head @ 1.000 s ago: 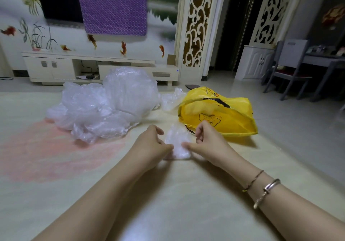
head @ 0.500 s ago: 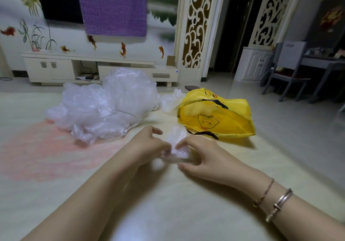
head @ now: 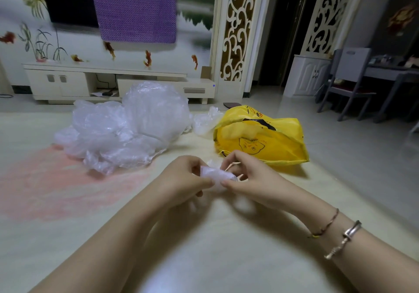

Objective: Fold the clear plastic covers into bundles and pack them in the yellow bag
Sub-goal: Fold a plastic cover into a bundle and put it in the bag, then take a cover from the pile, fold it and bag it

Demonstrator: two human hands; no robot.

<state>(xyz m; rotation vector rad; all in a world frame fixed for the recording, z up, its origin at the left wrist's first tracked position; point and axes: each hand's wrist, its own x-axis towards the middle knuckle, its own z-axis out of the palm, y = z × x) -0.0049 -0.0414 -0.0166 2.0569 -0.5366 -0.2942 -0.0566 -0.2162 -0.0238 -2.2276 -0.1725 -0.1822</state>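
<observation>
A small folded bundle of clear plastic (head: 215, 175) is held just above the floor mat between both hands. My left hand (head: 183, 179) grips its left end with curled fingers. My right hand (head: 251, 177) pinches its right end between thumb and fingers. Behind the hands lies the yellow bag (head: 260, 140), on its side with its mouth towards me. A large loose pile of clear plastic covers (head: 127, 124) sits on the mat to the back left, and a smaller crumpled piece (head: 205, 120) lies beside the bag.
The pale floor mat (head: 204, 247) has a pink patch (head: 56, 183) at the left. A low white TV cabinet (head: 113, 81) runs along the back wall. A grey chair (head: 349, 81) and a table stand at the far right on the tiled floor.
The plastic was pressed flat on the mat; both hands have gathered it into a tighter bundle and lifted it slightly. The bag and the pile have not moved.
</observation>
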